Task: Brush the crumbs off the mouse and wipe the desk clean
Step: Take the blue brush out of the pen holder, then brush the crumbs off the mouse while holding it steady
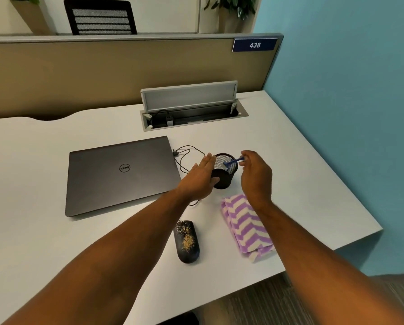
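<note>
Mouse [187, 241], crumb-covered, lies unbrushed near the mesh cup [223, 172]. Left hand [200, 177] steadies the cup, fingers straight; right hand [255, 174] pinches the blue brush [231, 161]. Striped cloth [245, 227] untouched; surface [55, 242] unwiped.

Crumbed mouse [186, 241] near striped cloth [245, 227]; hands at mesh cup [224, 171]

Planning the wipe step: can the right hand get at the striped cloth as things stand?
Probably not straight away. The right hand is pinching the blue brush at the mesh cup, so it is occupied. The striped cloth lies uncovered just beneath that forearm; nothing else blocks it.
</note>
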Tool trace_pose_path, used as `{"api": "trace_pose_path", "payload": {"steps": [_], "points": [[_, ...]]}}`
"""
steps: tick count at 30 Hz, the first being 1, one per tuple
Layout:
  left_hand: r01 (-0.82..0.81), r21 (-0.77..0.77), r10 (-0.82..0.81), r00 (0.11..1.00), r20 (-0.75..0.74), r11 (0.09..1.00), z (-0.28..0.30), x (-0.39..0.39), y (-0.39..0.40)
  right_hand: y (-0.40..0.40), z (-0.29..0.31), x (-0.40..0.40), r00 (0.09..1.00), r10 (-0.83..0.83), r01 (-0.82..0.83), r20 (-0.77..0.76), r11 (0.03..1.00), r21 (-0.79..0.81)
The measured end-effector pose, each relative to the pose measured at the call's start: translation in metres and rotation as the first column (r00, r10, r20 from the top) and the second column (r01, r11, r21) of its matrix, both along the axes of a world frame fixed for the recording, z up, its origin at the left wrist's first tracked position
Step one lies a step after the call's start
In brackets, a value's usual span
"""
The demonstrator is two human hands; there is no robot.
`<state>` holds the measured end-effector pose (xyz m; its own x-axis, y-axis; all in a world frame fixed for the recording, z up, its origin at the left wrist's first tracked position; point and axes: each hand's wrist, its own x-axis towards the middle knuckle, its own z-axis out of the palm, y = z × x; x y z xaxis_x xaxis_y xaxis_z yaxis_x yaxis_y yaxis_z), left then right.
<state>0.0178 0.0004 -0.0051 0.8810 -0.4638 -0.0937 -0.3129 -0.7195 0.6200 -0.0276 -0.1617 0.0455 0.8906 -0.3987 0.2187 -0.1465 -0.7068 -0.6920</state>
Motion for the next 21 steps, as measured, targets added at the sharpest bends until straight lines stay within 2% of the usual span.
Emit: {"api": "trace_pose_path", "payload": {"steps": [4,7,12,16,21], "points": [[-0.045,-0.045,0.044,0.999,-0.026,0.998,-0.005,-0.025,0.025,0.004,0.006,-0.015,0.983,-0.081,0.045,0.164,0.976,0.213],[-0.121,-0.083,0.116,0.991,-0.063,0.989,-0.012,-0.048,0.045,0.013,0.008,-0.033,0.97,-0.143,0.073,0.195,0.941,0.33],[-0.252,-0.118,0.246,0.967,-0.064,0.961,-0.028,-0.09,0.078,0.03,-0.005,-0.067,0.98,-0.081,0.006,0.181,0.925,0.38],[-0.389,-0.162,0.381,0.921,-0.08,0.907,-0.043,-0.13,0.1,0.044,-0.018,-0.092,0.994,-0.002,-0.039,0.106,0.922,0.385],[-0.4,-0.179,0.37,0.912,-0.179,0.899,-0.061,-0.169,0.111,0.057,-0.032,-0.109,0.994,0.106,-0.099,-0.004,0.937,0.334]]}}
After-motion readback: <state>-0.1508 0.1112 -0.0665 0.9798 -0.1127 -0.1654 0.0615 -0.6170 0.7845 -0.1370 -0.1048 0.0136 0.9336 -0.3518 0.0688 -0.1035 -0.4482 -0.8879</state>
